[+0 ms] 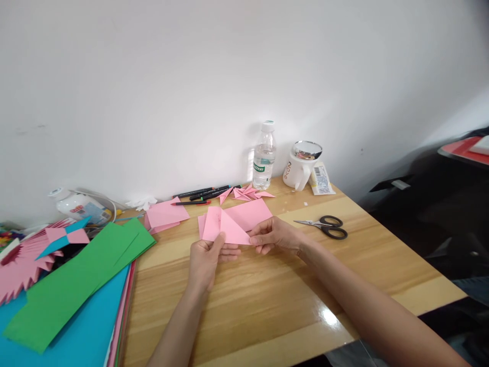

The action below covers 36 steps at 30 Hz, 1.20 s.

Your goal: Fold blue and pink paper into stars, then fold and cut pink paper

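Note:
Between my hands is a partly folded sheet of pink paper [233, 228], with a slanting flap on its right side. My left hand [208, 257] pinches its lower edge, thumb on top and fingers underneath. At the paper's pointed right corner, my right hand [272, 234] grips with thumb and fingertips. Behind the folded sheet lies another flat pink paper [252, 213], partly covered by it. Several small folded pink paper pieces [247, 192] rest farther back, near the wall.
Scissors [324, 225] lie to the right on the wooden table [237, 316]. A water bottle [264, 158], a white mug [300, 168] and a small packet [321, 179] stand by the wall. Several pens [208, 193] and pink sheets [168, 213] are back left; green paper [76, 285] covers the left side.

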Motion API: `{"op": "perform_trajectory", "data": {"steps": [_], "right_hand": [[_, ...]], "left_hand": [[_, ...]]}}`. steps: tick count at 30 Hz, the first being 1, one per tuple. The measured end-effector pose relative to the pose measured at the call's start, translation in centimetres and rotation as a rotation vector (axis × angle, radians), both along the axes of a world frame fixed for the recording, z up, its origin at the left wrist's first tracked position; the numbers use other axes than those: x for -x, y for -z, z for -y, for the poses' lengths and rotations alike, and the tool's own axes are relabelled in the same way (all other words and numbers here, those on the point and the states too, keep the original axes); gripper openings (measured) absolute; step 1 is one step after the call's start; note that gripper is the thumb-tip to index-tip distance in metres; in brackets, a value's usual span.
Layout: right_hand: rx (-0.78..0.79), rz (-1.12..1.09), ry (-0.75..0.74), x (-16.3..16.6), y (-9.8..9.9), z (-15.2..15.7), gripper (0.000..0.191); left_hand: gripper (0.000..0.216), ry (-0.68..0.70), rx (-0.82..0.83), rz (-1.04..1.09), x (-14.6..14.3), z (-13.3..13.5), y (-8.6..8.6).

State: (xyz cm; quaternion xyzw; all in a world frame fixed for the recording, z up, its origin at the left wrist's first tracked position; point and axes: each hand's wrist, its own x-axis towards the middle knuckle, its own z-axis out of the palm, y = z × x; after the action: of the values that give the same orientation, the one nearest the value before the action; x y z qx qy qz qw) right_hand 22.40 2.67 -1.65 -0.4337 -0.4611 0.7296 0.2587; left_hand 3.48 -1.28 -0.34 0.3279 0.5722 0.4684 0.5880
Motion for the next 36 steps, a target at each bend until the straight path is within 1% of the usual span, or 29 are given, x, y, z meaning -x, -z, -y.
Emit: {"op": "perform_trajectory", "data": {"steps": [5,10,22,30,36], "right_hand": [[0.038,-0.031,-0.033,-0.20,0.07,-0.09,0.032],[0.043,-0.035,-0.061,-0.34,0.12,-0.10,0.033],[0.011,0.013,-0.029,-0.01,0.01,-0.09,0.034],[0.018,0.016,-0.051,0.11,0.18,-0.14,0.033],[0.009,0.022,-0.067,0.04,0.09,-0.18,0.034]], "left_hand": [[0.033,0.007,-0.002,0.002,-0.01,0.08,-0.06],[0.033,0.005,0.005,0.004,-0.03,0.05,-0.21],[0.033,-0.007,0.009,0.009,0.08,-0.05,-0.01],[0.032,-0.015,0.019,0.010,-0.08,-0.02,-0.24],[0.032,-0.020,0.020,0.027,0.01,-0.11,0.03]]}}
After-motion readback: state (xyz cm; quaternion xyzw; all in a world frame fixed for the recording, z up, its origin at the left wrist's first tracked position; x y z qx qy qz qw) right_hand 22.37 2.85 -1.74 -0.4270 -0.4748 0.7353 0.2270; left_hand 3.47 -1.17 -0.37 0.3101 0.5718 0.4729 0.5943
